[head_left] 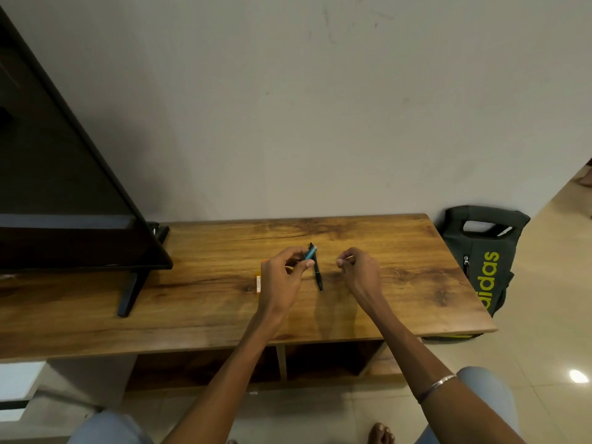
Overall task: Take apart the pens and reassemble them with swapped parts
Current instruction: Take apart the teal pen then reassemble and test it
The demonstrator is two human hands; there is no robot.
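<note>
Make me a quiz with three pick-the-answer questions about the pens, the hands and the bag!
1. Where is the black pen?
A. on the table between the hands
B. on the floor
C. inside the bag

2. What colour is the writing on the bag?
A. red
B. yellow-green
C. white

3. What is the left hand doing?
A. lying flat
B. holding the blue pen part
C. touching the TV

Answers: 1 A, it lies on the wood. 2 B, the letters are yellow-green. 3 B, fingers pinch it.
</note>
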